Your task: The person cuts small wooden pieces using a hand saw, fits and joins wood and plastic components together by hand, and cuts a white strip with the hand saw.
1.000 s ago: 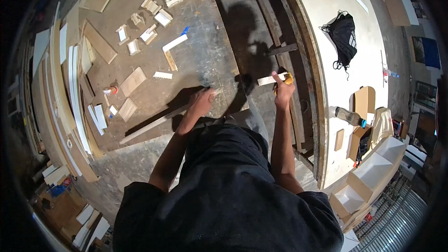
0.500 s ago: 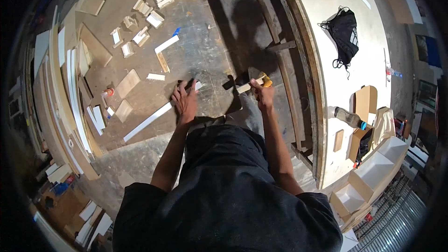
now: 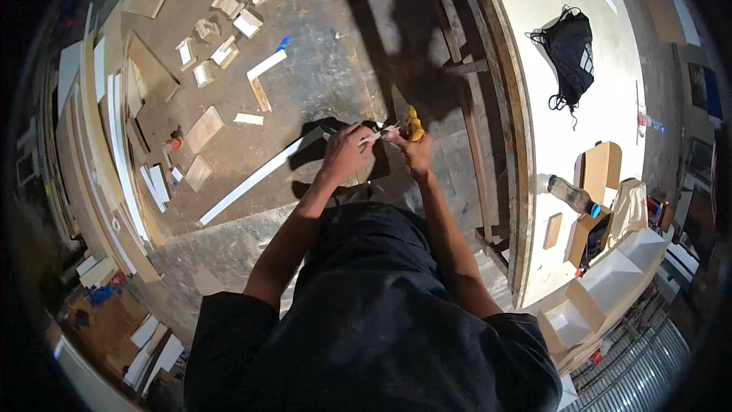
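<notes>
My right hand is closed around a hand saw with a yellow handle, its grey blade pointing away from me. Small pale wood pieces lie between my fingertips, where the two hands nearly meet. My left hand pinches these pieces from the other side; their exact shape is partly hidden by the fingers. Just left of that hand, a long white strip lies slanted on the worktop, its far end in shadow.
Several small wood blocks and an L-shaped pair of strips sit farther up the worktop. Long boards are stacked at left. On the white table at right are a black cloth item, a bottle and boxes.
My left hand has left the white strip and moved right to the wood pieces. My right hand has shifted slightly left with the saw, and the hands are now close together.
</notes>
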The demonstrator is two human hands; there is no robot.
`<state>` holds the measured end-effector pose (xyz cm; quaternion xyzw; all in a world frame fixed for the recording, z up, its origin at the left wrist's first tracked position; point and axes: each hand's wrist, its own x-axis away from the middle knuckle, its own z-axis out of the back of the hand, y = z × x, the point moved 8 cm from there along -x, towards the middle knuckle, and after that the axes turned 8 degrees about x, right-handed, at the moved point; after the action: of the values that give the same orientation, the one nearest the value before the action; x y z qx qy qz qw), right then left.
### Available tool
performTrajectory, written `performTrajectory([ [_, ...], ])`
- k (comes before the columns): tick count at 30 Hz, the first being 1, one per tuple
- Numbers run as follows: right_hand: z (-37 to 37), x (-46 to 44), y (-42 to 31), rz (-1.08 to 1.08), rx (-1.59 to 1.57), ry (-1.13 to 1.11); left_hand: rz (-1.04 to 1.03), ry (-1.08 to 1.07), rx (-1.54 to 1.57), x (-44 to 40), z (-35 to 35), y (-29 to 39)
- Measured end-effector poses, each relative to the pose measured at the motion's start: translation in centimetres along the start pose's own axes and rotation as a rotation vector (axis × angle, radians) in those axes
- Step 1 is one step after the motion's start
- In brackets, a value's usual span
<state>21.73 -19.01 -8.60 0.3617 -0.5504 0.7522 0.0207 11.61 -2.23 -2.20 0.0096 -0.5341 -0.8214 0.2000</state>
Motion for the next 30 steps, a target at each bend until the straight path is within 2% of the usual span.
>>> performTrajectory([
  [1, 0.3, 0.1, 0.0, -0.005, -0.002, 0.002, -0.147, 0.075, -0.240, 0.4, 1.1, 1.2],
  [3, 1.0, 0.0, -0.6, 0.037, -0.029, -0.014, -0.135, 0.099, -0.323, 0.9, 0.6, -0.9],
  [5, 2.2, 0.0, 0.3, 0.006, 0.071, -0.012, -0.275, 0.080, -0.424, 1.3, -0.1, -1.9],
  [9, 3.7, 1.1, 1.0, -0.046, 0.101, 0.009, -0.211, 0.041, -0.360, 1.4, -0.2, -2.0],
  [12, 4.4, 3.0, 1.4, -0.090, 0.011, -0.007, -0.210, -0.001, -0.370, 0.9, -0.2, -1.0],
  [15, 4.8, 4.2, 2.5, -0.061, -0.110, 0.006, -0.108, 0.016, -0.330, -0.7, -0.7, -0.6],
  [17, 5.3, 6.7, 0.5, -0.129, -0.141, -0.011, -0.220, 0.229, -0.446, -2.5, 0.3, 2.2],
  [18, 5.4, 8.1, -0.8, -0.190, -0.173, -0.032, -0.218, 0.223, -0.443, -3.5, -0.5, 1.8],
  [21, 5.7, 11.4, -3.3, -0.174, -0.209, -0.050, -0.207, 0.215, -0.449, -5.3, -2.6, -0.1],
  [23, 5.0, 13.6, -4.8, -0.207, -0.191, 0.007, 0.028, 0.235, -0.419, -6.0, -3.0, -2.6],
  [24, 4.6, 14.2, -4.9, -0.208, -0.195, 0.032, -0.055, 0.302, -0.397, -6.1, -2.4, -2.5],
  [27, 3.4, 14.6, -4.2, -0.187, -0.242, 0.031, -0.125, 0.355, -0.369, -6.2, -2.4, -3.1],
  [30, 1.7, 15.1, -3.6, -0.184, -0.322, 0.038, -0.105, 0.388, -0.433, -6.1, -2.4, -3.5],
])
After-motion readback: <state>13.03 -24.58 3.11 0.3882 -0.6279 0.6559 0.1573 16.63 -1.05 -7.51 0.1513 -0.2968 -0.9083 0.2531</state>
